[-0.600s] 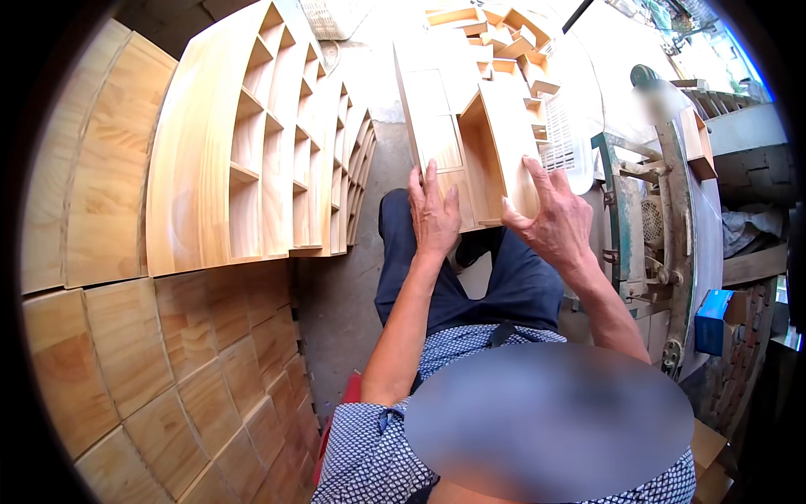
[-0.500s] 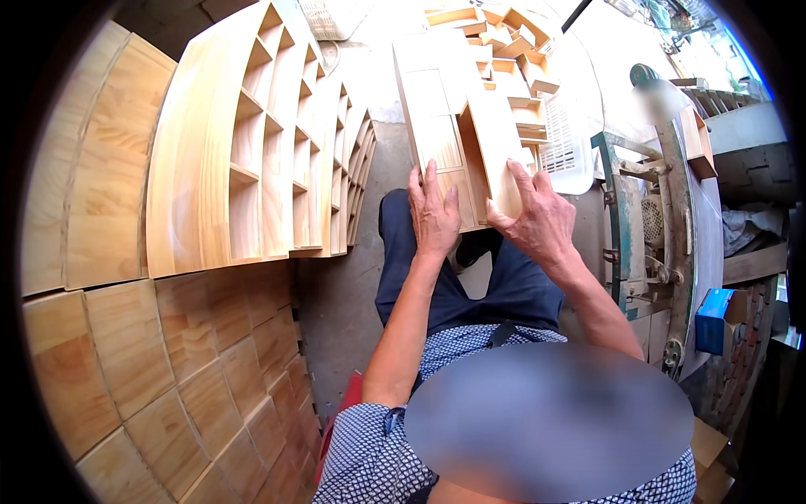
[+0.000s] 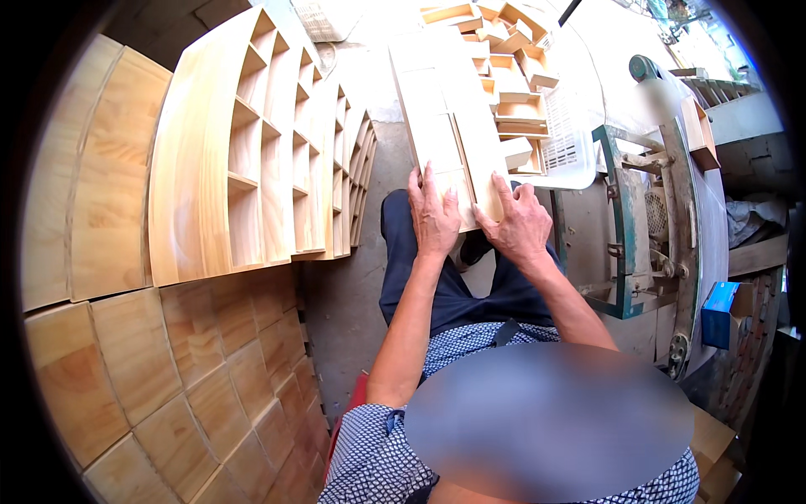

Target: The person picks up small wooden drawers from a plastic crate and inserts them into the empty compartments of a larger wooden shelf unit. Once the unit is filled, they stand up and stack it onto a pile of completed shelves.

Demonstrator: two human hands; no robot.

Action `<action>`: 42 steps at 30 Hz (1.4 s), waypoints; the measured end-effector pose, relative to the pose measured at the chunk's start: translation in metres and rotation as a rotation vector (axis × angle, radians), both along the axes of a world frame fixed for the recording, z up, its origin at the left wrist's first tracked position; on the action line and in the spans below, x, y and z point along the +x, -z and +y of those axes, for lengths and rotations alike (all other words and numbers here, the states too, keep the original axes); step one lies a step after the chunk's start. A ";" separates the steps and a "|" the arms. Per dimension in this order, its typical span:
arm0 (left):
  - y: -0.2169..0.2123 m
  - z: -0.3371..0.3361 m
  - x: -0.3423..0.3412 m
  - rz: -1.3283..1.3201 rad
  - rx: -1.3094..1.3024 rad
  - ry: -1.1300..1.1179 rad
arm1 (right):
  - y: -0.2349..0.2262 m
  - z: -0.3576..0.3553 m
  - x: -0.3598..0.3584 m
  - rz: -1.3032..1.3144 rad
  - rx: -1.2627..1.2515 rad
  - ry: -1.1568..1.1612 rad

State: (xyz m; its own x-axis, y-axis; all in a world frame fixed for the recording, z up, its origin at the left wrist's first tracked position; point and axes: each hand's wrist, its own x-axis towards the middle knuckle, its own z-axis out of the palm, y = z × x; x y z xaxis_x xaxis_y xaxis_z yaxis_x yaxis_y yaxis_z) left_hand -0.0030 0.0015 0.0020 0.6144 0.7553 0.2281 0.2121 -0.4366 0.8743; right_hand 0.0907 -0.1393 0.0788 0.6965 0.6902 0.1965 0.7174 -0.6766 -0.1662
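Wooden box [image 3: 445,126] gripped by 2 flat hands.

Pale yellow wooden box [image 3: 442,134], honey-toned wooden shelf units [image 3: 252,160], tan square boards [image 3: 168,378], dark navy trousers [image 3: 420,269], blue-and-white patterned shirt [image 3: 378,454], green metal frame [image 3: 625,227], white plastic basket [image 3: 567,151], blue carton [image 3: 720,312], grey concrete floor [image 3: 336,328]
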 end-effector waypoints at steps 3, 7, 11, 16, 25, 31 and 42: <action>0.001 -0.001 0.000 0.004 0.003 0.002 | 0.003 -0.002 -0.003 0.017 0.023 0.031; 0.003 0.001 -0.001 -0.011 0.010 -0.005 | 0.005 -0.001 -0.009 0.018 0.027 0.064; 0.001 0.005 0.000 -0.034 0.089 -0.032 | 0.014 -0.003 -0.013 -0.080 0.066 0.074; -0.023 0.019 0.013 0.168 0.367 0.010 | 0.031 -0.008 -0.011 0.272 0.244 0.156; -0.025 0.026 0.035 0.375 0.532 0.132 | 0.046 -0.012 -0.018 0.373 0.479 -0.010; -0.028 0.022 0.037 0.342 0.513 0.109 | 0.048 -0.013 -0.014 0.491 0.622 0.065; -0.032 0.032 0.044 0.234 0.099 -0.019 | 0.055 -0.010 0.028 0.812 0.546 0.213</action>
State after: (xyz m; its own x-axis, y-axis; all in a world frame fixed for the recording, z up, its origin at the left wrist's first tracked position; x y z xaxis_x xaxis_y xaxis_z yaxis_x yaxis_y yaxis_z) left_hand 0.0407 0.0335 0.0338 0.6450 0.7483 0.1551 0.4128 -0.5120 0.7533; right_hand 0.1187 -0.1497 0.0241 0.8588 0.4925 -0.1409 0.1213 -0.4627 -0.8782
